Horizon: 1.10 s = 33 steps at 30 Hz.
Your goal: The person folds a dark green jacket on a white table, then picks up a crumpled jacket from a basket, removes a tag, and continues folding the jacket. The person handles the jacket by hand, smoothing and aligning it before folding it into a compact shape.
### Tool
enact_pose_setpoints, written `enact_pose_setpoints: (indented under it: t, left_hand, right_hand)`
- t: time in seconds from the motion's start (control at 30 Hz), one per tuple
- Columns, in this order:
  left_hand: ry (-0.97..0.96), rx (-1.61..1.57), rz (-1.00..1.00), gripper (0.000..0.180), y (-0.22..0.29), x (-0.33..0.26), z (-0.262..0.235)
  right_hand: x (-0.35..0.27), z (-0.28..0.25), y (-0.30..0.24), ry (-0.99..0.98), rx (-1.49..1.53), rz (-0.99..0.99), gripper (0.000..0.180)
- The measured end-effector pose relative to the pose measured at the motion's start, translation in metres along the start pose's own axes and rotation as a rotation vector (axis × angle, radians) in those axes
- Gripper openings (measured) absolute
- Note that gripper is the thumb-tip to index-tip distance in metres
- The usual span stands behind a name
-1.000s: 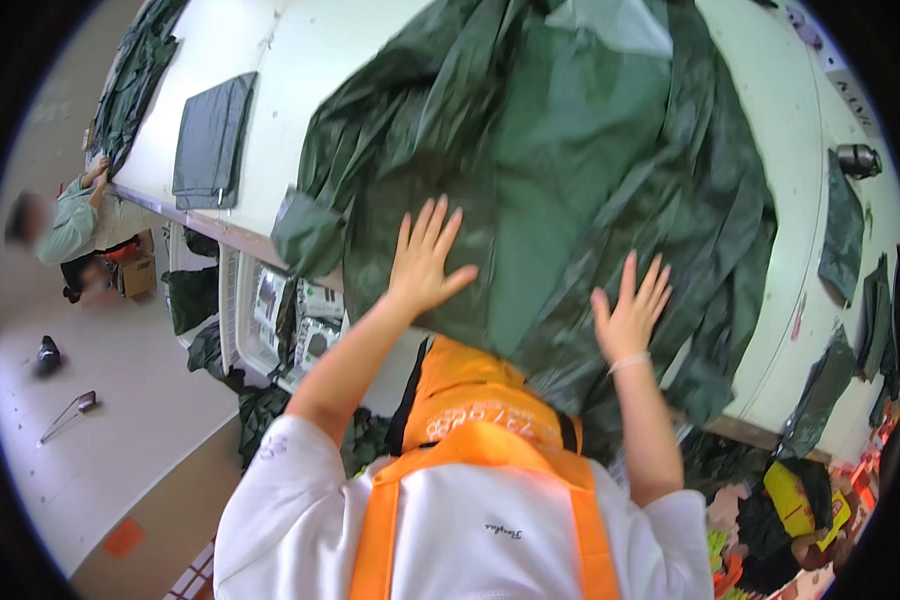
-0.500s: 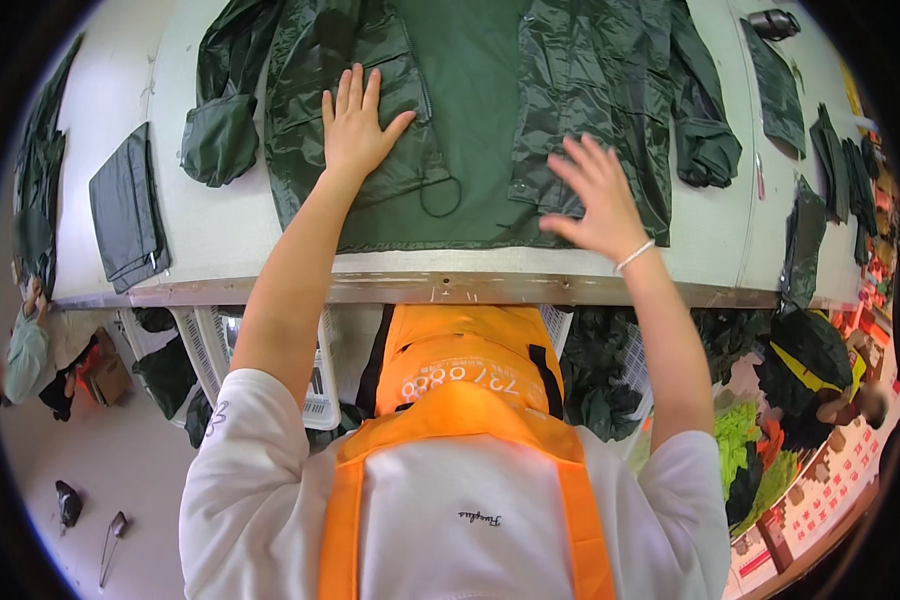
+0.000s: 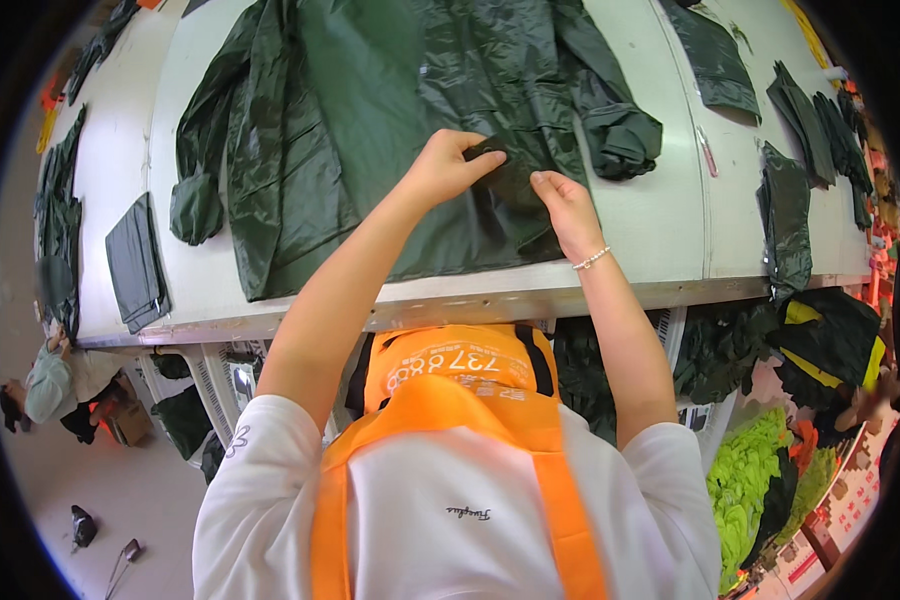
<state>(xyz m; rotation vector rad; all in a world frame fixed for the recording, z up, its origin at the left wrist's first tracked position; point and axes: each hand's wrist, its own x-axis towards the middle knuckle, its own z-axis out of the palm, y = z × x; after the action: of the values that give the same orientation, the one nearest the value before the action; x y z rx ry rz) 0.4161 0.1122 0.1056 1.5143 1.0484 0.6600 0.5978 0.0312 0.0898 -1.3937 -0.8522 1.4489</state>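
A dark green shiny raincoat (image 3: 390,215) lies spread on the white table, front open, hem towards me. Its sleeves stretch out at both sides, the right cuff bunched up. My left hand (image 3: 450,168) reaches across to the right front panel and pinches a fold of its fabric between thumb and fingers. Just right of it, my right hand (image 3: 568,212) is closed with thumb and fingertips together on the same panel. Between the two hands the cloth is lifted a little and looks darker. The exact edge held by my right fingers is hard to make out.
A folded green piece (image 3: 138,265) lies at the table's left. More folded green garments (image 3: 785,220) and a small pink-handled tool (image 3: 707,152) are on the right. White baskets (image 3: 210,390) stand under the table edge (image 3: 440,305). Bright green cloth (image 3: 745,485) is heaped lower right.
My left hand has left the left panel and crossed right to grasp the right panel. My right hand, spread before, has closed there. The view has shifted right.
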Motion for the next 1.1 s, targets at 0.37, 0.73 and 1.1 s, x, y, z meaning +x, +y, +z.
enact_pose_setpoints:
  t: [0.37,0.73,1.1]
  left_hand:
    - [0.132,-0.056,-0.356,0.027,0.02,0.057,0.065]
    - [0.108,-0.005,-0.564,0.028,0.021,0.08,0.079]
    - [0.125,-0.049,-0.54,0.027,0.037,0.088,0.085]
  right_hand:
    - [0.125,-0.35,0.007,0.898,-1.257,-0.563,0.029]
    - [0.073,-0.213,-0.017,0.281,-0.561,-0.581,0.022]
    - [0.013,-0.1,-0.021,0.31,-0.465,-0.647,0.026]
